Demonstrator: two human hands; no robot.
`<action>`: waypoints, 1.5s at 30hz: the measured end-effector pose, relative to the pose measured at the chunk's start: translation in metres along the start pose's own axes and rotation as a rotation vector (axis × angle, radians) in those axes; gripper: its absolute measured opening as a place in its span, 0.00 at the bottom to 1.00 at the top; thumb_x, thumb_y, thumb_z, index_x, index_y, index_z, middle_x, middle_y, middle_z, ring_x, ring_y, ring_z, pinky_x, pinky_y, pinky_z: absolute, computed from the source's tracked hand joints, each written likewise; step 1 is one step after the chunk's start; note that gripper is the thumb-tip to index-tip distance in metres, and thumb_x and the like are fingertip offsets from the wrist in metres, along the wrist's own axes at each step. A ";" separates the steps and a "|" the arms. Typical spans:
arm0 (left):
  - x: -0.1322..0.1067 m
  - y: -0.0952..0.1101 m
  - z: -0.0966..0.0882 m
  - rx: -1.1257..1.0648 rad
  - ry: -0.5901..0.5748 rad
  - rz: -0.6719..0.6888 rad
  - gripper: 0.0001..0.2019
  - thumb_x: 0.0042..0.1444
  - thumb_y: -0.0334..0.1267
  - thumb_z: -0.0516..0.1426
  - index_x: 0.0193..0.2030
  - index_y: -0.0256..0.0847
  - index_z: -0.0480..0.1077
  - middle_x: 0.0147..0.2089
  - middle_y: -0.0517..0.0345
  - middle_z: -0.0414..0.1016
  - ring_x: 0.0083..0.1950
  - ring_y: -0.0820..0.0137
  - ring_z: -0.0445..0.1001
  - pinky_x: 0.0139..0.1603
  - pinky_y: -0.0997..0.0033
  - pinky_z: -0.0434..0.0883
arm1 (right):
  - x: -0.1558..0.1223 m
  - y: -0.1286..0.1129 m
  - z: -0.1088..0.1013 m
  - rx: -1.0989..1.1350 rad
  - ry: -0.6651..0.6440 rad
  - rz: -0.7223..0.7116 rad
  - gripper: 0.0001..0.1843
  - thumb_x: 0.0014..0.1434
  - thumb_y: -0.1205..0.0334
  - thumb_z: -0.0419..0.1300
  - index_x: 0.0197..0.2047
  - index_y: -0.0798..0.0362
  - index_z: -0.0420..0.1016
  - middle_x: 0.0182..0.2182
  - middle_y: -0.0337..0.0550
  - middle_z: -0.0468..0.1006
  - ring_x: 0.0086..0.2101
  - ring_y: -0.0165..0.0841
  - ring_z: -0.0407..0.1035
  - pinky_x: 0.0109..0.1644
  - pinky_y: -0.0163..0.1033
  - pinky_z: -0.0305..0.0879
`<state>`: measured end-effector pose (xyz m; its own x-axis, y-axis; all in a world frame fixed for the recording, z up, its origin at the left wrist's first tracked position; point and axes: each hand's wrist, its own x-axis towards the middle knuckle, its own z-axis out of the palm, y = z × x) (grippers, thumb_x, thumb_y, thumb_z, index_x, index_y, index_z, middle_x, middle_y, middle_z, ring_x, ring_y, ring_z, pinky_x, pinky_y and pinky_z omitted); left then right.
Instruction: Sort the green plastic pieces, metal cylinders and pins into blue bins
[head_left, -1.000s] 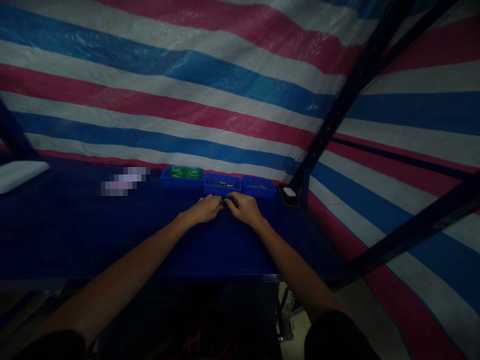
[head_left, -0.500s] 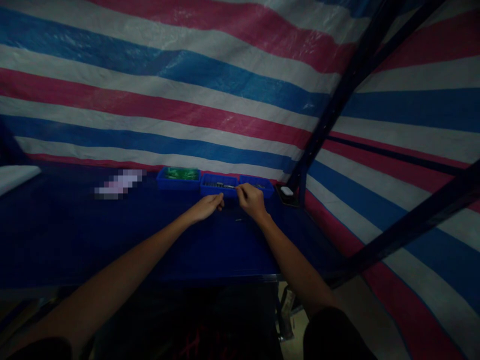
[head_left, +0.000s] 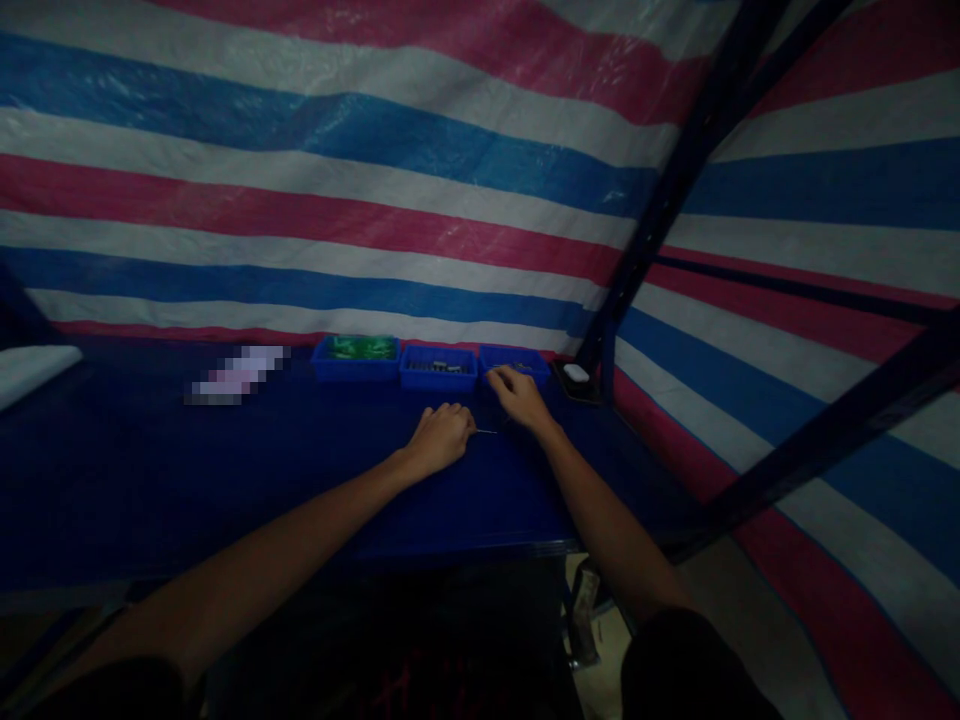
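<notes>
My left hand [head_left: 442, 438] is low over the blue table, its fingers closed at one end of a thin metal rod [head_left: 486, 431] that points right. My right hand [head_left: 519, 396] hovers at the front edge of the right blue bin [head_left: 541, 372], which has small pieces in it. Its fingers are bent together; whatever they hold is too small and dark to make out. Just beyond my left hand stands the middle blue bin [head_left: 438, 381], with small grey metal parts inside. Left of it is a blue bin [head_left: 355, 371] of green pieces.
On the blue table [head_left: 300, 500], a blurred-out pinkish item [head_left: 238, 376] lies to the left, and a white sheet-like object [head_left: 34, 370] at the far left. A white case [head_left: 576, 373] rests on a dark pad by the metal post [head_left: 637, 240]. Striped tarp [head_left: 337, 210] hangs behind.
My left hand has moved right and toward me, onto the thin metal rod lying on the table. My right hand has shifted right, from the middle bin to the right one.
</notes>
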<state>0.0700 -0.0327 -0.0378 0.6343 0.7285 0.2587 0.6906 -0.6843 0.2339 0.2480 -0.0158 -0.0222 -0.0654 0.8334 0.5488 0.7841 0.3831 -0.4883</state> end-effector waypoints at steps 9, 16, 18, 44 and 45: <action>0.007 -0.042 -0.013 -0.278 0.155 -0.216 0.16 0.60 0.39 0.43 0.32 0.36 0.68 0.33 0.50 0.74 0.36 0.65 0.72 0.35 0.70 0.65 | -0.012 -0.038 0.028 -0.047 -0.096 -0.275 0.08 0.57 0.59 0.54 0.37 0.52 0.72 0.25 0.38 0.72 0.25 0.27 0.64 0.31 0.31 0.56; 0.011 -0.040 -0.016 -0.455 0.198 -0.248 0.19 0.58 0.44 0.42 0.31 0.36 0.69 0.32 0.52 0.74 0.36 0.65 0.72 0.37 0.70 0.65 | -0.013 -0.038 0.020 -0.086 -0.036 -0.278 0.08 0.59 0.60 0.52 0.37 0.53 0.70 0.27 0.40 0.73 0.27 0.29 0.66 0.32 0.32 0.58; 0.011 -0.039 -0.015 -0.502 0.204 -0.262 0.21 0.59 0.45 0.41 0.33 0.35 0.69 0.31 0.52 0.74 0.35 0.65 0.72 0.36 0.70 0.65 | -0.009 -0.037 0.015 -0.130 -0.014 -0.272 0.10 0.60 0.59 0.50 0.35 0.53 0.70 0.27 0.40 0.73 0.27 0.30 0.67 0.33 0.32 0.57; 0.032 -0.008 0.010 -0.184 0.057 0.144 0.04 0.56 0.34 0.52 0.37 0.37 0.65 0.38 0.51 0.71 0.43 0.62 0.68 0.42 0.63 0.64 | 0.009 -0.004 0.017 0.058 0.014 -0.011 0.17 0.60 0.52 0.47 0.36 0.53 0.72 0.23 0.36 0.72 0.26 0.28 0.65 0.31 0.32 0.57; 0.029 -0.018 0.007 -0.302 0.084 0.116 0.04 0.55 0.33 0.52 0.37 0.38 0.64 0.35 0.54 0.71 0.40 0.65 0.69 0.40 0.66 0.64 | 0.008 -0.010 0.018 0.070 0.003 -0.036 0.18 0.61 0.52 0.46 0.36 0.53 0.72 0.23 0.36 0.72 0.26 0.28 0.65 0.31 0.32 0.57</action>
<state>0.0786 0.0005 -0.0410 0.6631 0.6485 0.3738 0.4728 -0.7500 0.4626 0.2287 -0.0057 -0.0255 -0.0915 0.8174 0.5688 0.7361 0.4402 -0.5142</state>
